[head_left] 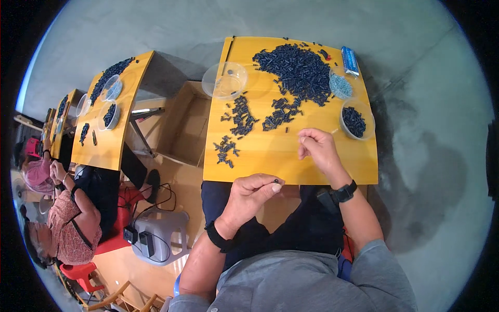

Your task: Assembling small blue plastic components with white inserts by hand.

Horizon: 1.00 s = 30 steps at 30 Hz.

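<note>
The left hand [246,199] sits at about 7 o'clock from the middle of the yellow table [312,169], by the near edge, with its thumb and forefinger pressed together on a small dark piece [276,181]. That piece lies right at the tips, at about 2 o'clock from the middle of the hand, with only its end showing beyond the pinch. The right hand [318,150] is over the table at about 5 o'clock from its middle, with its fingers curled and the thumb drawn in close to the forefinger; I cannot tell whether anything is gripped there. From the dark piece, the right hand is at about 2 o'clock, clearly apart from it. Many similar pieces form a large heap [296,70] at 12 o'clock on the table, and looser clusters lie at the middle, 9 o'clock and 8 o'clock. At 3 o'clock a clear tub [343,115] holds more dark pieces, just beside the right hand. Next to it, at 2 o'clock, a second tub holds light blue bits [341,86], with a small blue-and-white box [350,61] near it at between 1 and 2 o'clock. A wide clear bowl [213,81] stands at 10 o'clock, and past the table's 9 o'clock side is an open cardboard box [196,112].
</note>
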Each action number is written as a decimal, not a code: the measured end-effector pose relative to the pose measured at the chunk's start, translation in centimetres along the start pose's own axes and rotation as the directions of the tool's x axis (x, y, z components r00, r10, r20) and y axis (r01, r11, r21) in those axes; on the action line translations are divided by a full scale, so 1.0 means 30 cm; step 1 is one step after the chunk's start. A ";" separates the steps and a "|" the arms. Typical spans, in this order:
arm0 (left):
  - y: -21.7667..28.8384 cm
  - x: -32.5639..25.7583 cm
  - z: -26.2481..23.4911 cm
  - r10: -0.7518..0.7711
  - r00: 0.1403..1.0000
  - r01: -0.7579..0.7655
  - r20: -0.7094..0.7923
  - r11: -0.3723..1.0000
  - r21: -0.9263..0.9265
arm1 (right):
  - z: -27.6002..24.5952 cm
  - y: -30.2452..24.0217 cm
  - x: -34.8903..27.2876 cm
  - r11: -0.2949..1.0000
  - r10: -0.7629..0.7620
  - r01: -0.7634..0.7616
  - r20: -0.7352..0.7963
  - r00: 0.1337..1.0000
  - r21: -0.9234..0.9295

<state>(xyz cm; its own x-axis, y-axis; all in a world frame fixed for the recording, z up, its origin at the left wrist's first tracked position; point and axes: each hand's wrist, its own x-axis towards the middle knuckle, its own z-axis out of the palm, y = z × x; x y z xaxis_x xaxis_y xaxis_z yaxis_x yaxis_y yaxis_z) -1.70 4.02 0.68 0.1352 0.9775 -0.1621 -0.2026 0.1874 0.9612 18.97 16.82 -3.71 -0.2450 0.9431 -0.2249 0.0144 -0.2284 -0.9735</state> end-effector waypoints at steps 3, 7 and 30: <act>0.026 -0.019 0.012 0.016 1.000 -0.016 0.007 0.999 -0.045 | 0.067 -0.058 -0.090 0.992 -0.008 -0.005 0.108 0.994 0.123; 0.058 -0.040 0.021 0.025 0.999 -0.024 0.025 0.999 -0.032 | 0.130 -0.135 -0.206 0.969 -0.065 0.015 0.197 0.978 0.246; 0.073 -0.089 0.058 -0.035 0.998 0.039 0.046 0.997 -0.073 | 0.164 -0.176 -0.377 0.976 -0.185 0.211 0.326 0.927 -0.048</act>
<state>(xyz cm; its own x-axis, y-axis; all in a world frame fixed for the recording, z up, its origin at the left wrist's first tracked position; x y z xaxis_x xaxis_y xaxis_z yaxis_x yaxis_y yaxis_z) -0.82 1.65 3.61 0.1871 0.9647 -0.1853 -0.2676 0.2315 0.9353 16.90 6.19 4.18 -0.5462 0.8375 -0.0150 0.0087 -0.0122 -0.9999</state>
